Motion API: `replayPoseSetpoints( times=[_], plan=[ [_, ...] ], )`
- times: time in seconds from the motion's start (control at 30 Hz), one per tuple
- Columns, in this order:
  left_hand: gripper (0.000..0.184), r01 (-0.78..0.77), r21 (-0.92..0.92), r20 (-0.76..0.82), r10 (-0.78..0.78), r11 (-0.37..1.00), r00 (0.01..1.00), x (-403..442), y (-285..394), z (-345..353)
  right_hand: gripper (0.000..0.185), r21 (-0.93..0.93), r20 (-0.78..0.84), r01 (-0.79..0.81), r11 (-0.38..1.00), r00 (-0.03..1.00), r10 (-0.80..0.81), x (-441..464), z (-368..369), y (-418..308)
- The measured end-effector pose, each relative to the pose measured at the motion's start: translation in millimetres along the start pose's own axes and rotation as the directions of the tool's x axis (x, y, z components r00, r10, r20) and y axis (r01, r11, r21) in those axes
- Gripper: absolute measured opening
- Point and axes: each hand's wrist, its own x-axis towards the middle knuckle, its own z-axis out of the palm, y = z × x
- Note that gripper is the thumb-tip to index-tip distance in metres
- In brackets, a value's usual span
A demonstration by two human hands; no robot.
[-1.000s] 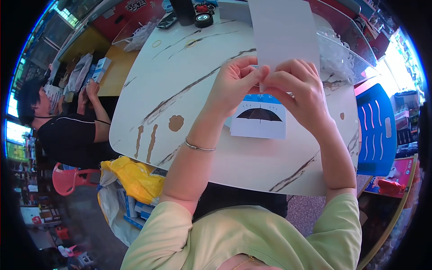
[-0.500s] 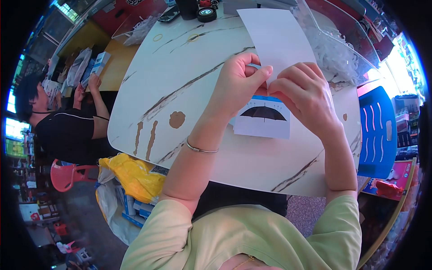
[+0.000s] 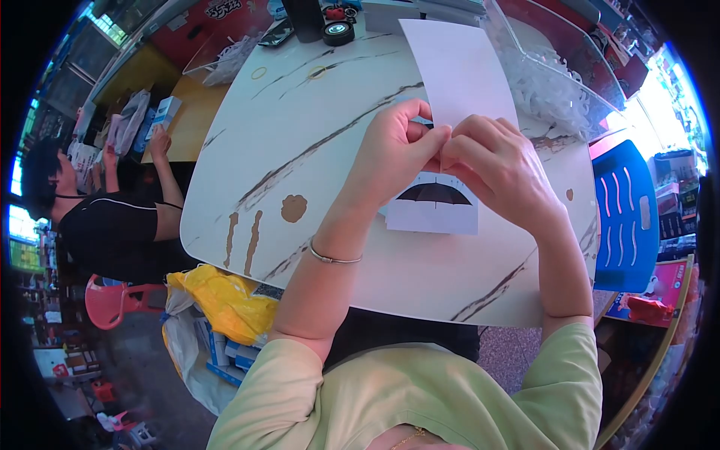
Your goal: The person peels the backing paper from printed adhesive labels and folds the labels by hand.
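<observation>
A long, slightly curved white sheet of card (image 3: 465, 75) extends away from me over the table. Below it, just under my fingers, is a white panel with an umbrella picture (image 3: 435, 217) and a blue strip partly covered by my hands. Whether panel and sheet are one piece is hidden. My left hand (image 3: 401, 146) is closed, thumb and fingers pinching the card's near end from the left. My right hand (image 3: 499, 165) is closed too, its fingertips meeting the left thumb at the same edge.
The marble-patterned table (image 3: 322, 247) has brown marks. At its back stand a phone (image 3: 277, 34), a dark cup (image 3: 304, 19) and a black tape roll (image 3: 338, 33). Clear bins (image 3: 555, 82) hold plastic pieces. A blue chair (image 3: 626, 217) stands right; another person (image 3: 112, 225) handles boxes left.
The white sheet and both hands have shifted slightly down in view, and the fingertips have drawn closer together. The view has also moved a little. Both hands stay closed at the card's edge.
</observation>
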Motion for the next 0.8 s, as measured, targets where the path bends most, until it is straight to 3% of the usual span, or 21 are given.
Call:
replayPoseSetpoints(
  times=[0.23, 0.27, 0.33, 0.37, 0.4, 0.43, 0.5, 0.57, 0.63, 0.67, 0.73, 0.8],
  plan=[
    [0.015, 0.015, -0.017, 0.027, -0.014, 1.000, 1.000, 4.3, -3.8, -11.0, 0.011, 0.099, 0.091, -0.098, 0.990, 0.992, 0.089, 0.5, -7.9, -1.8],
    [0.015, 0.008, -0.021, 0.033, -0.008, 1.000, 0.999, 5.9, -4.8, -15.7, 0.010, 0.347, 0.070, -0.182, 0.920, 0.983, 0.168, -1.4, -10.7, 1.5],
    [0.015, 0.026, -0.136, -0.069, -0.036, 0.990, 0.997, 7.8, -5.5, -25.2, 0.006, 0.753, 0.103, -0.291, 0.590, 0.938, 0.330, -5.9, -20.7, 7.2],
    [0.015, 0.030, -0.255, -0.068, -0.049, 0.966, 0.996, 8.0, -4.9, -28.9, 0.007, 0.871, 0.023, -0.168, 0.462, 0.953, 0.302, -7.1, -22.8, 20.2],
    [0.015, 0.029, -0.254, -0.065, -0.047, 0.967, 0.997, 8.8, -6.0, -32.5, 0.009, 0.867, -0.075, -0.086, 0.491, 0.951, 0.300, -6.3, -29.8, 35.0],
    [0.016, 0.021, -0.301, -0.104, -0.055, 0.953, 0.993, 10.7, -7.7, -36.1, 0.006, 0.915, -0.140, -0.041, 0.402, 0.901, 0.410, -4.5, -40.5, 47.6],
    [0.017, 0.010, -0.343, -0.137, -0.061, 0.939, 0.989, 13.9, -7.3, -38.2, 0.010, 0.864, -0.357, 0.066, 0.500, 0.780, 0.514, -5.2, -57.2, 85.7],
    [0.017, -0.037, -0.346, -0.211, -0.040, 0.937, 0.977, 13.8, -6.8, -36.8, 0.016, 0.668, -0.541, -0.044, 0.743, 0.658, 0.525, 1.9, -71.7, 119.2],
    [0.018, -0.037, -0.355, -0.208, -0.041, 0.934, 0.977, 13.5, -6.8, -34.8, 0.023, 0.476, -0.524, -0.245, 0.845, 0.692, 0.496, 4.8, -80.1, 160.8],
    [0.019, -0.039, -0.364, -0.209, -0.041, 0.930, 0.977, 13.7, -6.5, -33.9, 0.032, 0.379, -0.432, -0.426, 0.822, 0.704, 0.564, 1.1, -81.1, 181.0],
    [0.020, -0.039, -0.387, -0.187, -0.037, 0.921, 0.982, 13.5, -8.0, -33.4, 0.042, -0.206, -0.308, -0.634, 0.745, 0.765, 0.566, -20.6, -76.7, 234.7],
    [0.021, -0.044, -0.411, -0.169, -0.029, 0.910, 0.985, 13.8, -6.5, -32.5, 0.048, -0.288, -0.335, -0.654, 0.699, 0.753, 0.567, -16.2, -82.8, 216.4]
  ],
)
